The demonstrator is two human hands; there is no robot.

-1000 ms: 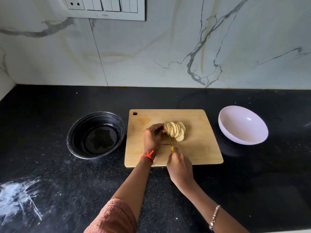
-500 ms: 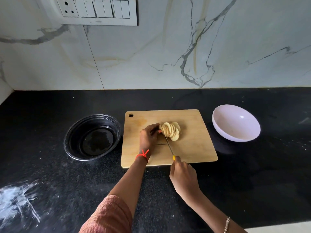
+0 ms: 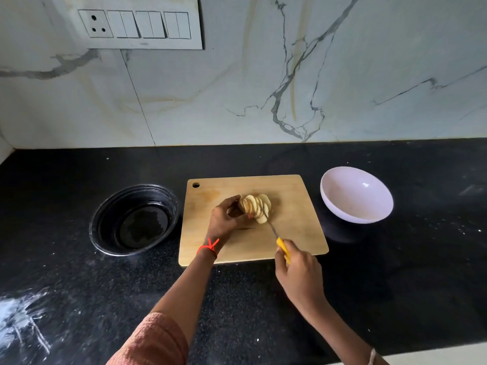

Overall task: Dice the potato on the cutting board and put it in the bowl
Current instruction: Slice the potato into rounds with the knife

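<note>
A potato cut into a row of pale slices lies near the middle of the wooden cutting board. My left hand grips the left end of the sliced potato with curled fingers. My right hand holds a yellow-handled knife at the board's front edge. Its thin blade reaches up to the right side of the slices. A pale pink bowl stands empty just right of the board.
A black round bowl holding some liquid sits left of the board on the black counter. A white powdery smear marks the counter's front left. The marble wall with a switch panel rises behind.
The knife has shifted from the left end of the slices to their right side, and my right hand has drawn back toward the board's front edge. The view has tilted up slightly.
</note>
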